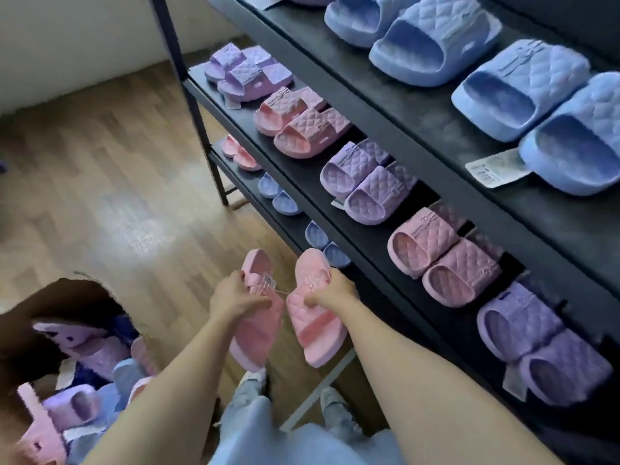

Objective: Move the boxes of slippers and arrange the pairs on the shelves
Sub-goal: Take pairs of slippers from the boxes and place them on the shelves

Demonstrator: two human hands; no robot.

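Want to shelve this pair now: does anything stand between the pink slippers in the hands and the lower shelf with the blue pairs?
Nothing visible. The pink slippers, held by the left hand and right hand, hang just before the lower shelf, beside a blue pair. The middle shelf hides the spot behind them.

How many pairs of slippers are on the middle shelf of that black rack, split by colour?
On the middle black shelf:
Purple quilted foam slipper pairs: 3
Pink quilted foam slipper pairs: 2
Total: 5 pairs
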